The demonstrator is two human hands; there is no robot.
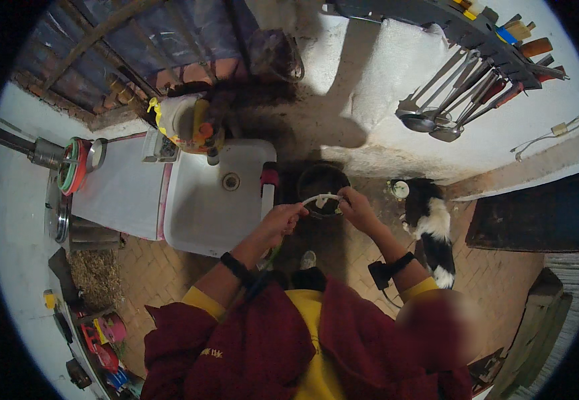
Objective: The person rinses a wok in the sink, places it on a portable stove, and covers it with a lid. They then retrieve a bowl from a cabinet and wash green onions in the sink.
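Note:
Between my two hands arches a white, bent stalk (321,196), which looks like the stem of a scallion. My left hand (283,221) pinches its left end, and a green leafy part (272,256) hangs below that hand. At the other end, the fingers of my right hand (355,209) are closed on the stalk. Directly beneath it stands a dark round bucket (301,184) on the floor. Some pale scraps (322,204) show inside the bucket.
A white sink (194,220) with a drain (231,181) is at my left, beside a white-topped counter (119,190). A black-and-white dog (433,220) stands near a small bowl (400,189) at right. Ladles (419,121) hang from a wall rack (449,30).

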